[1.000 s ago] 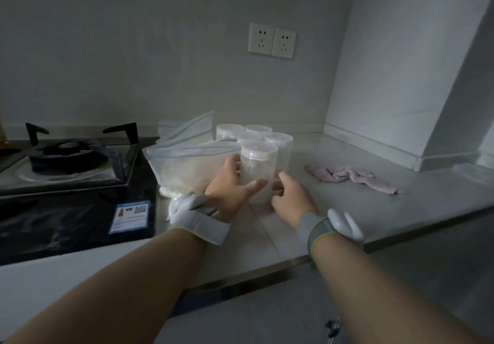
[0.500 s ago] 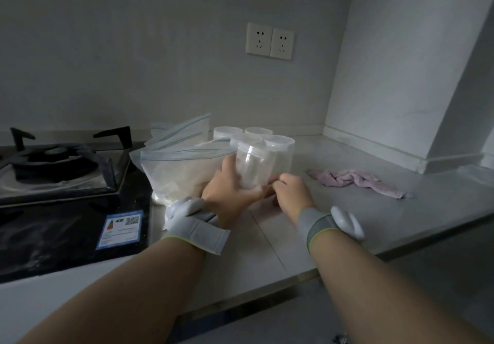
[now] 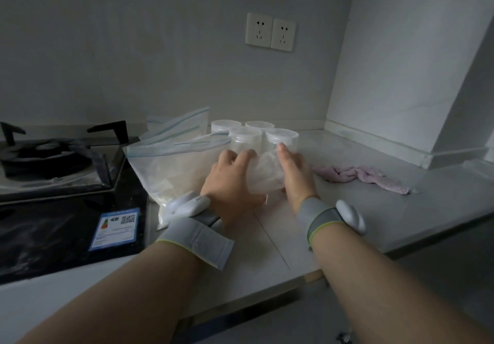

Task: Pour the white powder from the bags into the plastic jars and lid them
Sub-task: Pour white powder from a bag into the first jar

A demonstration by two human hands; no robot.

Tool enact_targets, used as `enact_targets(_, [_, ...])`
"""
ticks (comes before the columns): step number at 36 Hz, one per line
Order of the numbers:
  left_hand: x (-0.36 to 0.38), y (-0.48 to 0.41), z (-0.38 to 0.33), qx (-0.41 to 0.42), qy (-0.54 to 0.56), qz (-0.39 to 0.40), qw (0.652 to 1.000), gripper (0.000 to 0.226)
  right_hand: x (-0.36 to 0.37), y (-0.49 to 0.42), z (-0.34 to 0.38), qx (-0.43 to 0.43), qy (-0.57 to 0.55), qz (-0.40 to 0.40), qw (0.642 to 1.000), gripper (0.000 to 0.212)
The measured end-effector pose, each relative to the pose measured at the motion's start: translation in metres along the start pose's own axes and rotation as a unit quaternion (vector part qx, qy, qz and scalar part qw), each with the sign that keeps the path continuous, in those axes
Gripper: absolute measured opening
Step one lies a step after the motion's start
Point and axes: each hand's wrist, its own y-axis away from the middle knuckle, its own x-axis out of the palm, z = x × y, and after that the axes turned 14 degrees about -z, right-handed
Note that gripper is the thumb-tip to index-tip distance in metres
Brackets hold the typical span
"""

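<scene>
Both hands hold a clear plastic jar (image 3: 264, 174) tilted just above the pale surface (image 3: 347, 210).
A black gas stove (image 3: 53, 162) sits left. Beside it slump soft zip bags (image 3: 173, 167) of white powder, then four round lidded jars (image 3: 246, 136). The left hand (image 3: 230, 180) curls round the jar; the right hand (image 3: 295, 172) lies against its side, fingers fairly straight. A crumpled pink cloth (image 3: 358, 174) lies right. The stove's blue label (image 3: 115, 227) is unreadable.

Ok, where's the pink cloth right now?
In the head view, the pink cloth lies crumpled on the countertop, right of the right hand and the lidded jars.
</scene>
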Motion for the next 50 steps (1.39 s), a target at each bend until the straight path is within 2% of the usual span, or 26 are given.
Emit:
enact_targets(2, [-0.001, 0.003, 0.003, -0.035, 0.071, 0.003, 0.997, 0.078, -0.004, 0.002, 0.002, -0.012, 0.035, 0.005, 0.999, 0.043])
enact_targets(5, [-0.002, 0.005, 0.007, -0.054, 0.118, 0.004, 0.991, 0.075, -0.011, -0.005, 0.0, -0.011, 0.064, -0.001, 0.998, 0.041])
enact_targets(11, [-0.004, 0.007, 0.005, -0.069, 0.158, 0.014, 0.985, 0.065, -0.012, -0.003, 0.003, 0.012, 0.074, 0.016, 0.997, 0.062])
enact_targets(15, [-0.007, 0.007, 0.002, -0.076, 0.159, 0.01, 0.984, 0.061, -0.005, -0.008, -0.005, 0.01, 0.051, 0.001, 0.999, 0.088])
enact_targets(19, [-0.007, 0.007, -0.001, -0.075, 0.135, 0.023, 0.988, 0.064, -0.005, -0.008, -0.005, 0.004, 0.046, -0.006, 0.999, 0.079])
enact_targets(21, [-0.006, 0.007, -0.003, -0.065, 0.09, 0.025, 0.994, 0.068, -0.005, -0.007, -0.005, -0.004, 0.05, -0.005, 0.999, 0.08])
enact_targets(25, [-0.003, 0.008, -0.007, -0.01, -0.028, 0.001, 1.0, 0.076, -0.009, -0.005, 0.002, -0.009, 0.058, 0.003, 0.998, 0.054])
enact_targets(27, [-0.002, 0.008, -0.009, 0.005, -0.064, -0.002, 0.998, 0.076, -0.012, -0.01, -0.003, -0.013, 0.074, 0.0, 0.997, 0.053])
enact_targets(31, [-0.004, 0.004, -0.01, -0.018, -0.056, 0.007, 0.998, 0.076, -0.013, -0.006, -0.001, -0.022, 0.064, -0.003, 0.998, 0.052])
enact_targets(38, [-0.009, 0.002, -0.006, -0.067, -0.012, 0.007, 0.998, 0.074, -0.009, -0.003, 0.0, -0.038, -0.044, -0.003, 0.998, 0.033])
enact_targets(42, [-0.008, 0.004, -0.006, -0.049, -0.02, 0.008, 0.999, 0.076, -0.005, -0.008, -0.002, 0.001, -0.12, -0.006, 0.993, 0.023])
enact_targets(46, [-0.007, 0.006, -0.007, -0.014, -0.045, 0.006, 0.999, 0.082, -0.007, -0.012, -0.012, -0.025, -0.054, -0.032, 0.998, 0.032])
enact_targets(50, [-0.007, 0.006, -0.006, -0.025, -0.034, 0.009, 0.999, 0.081, -0.006, -0.01, -0.012, -0.031, -0.111, -0.035, 0.993, 0.02])
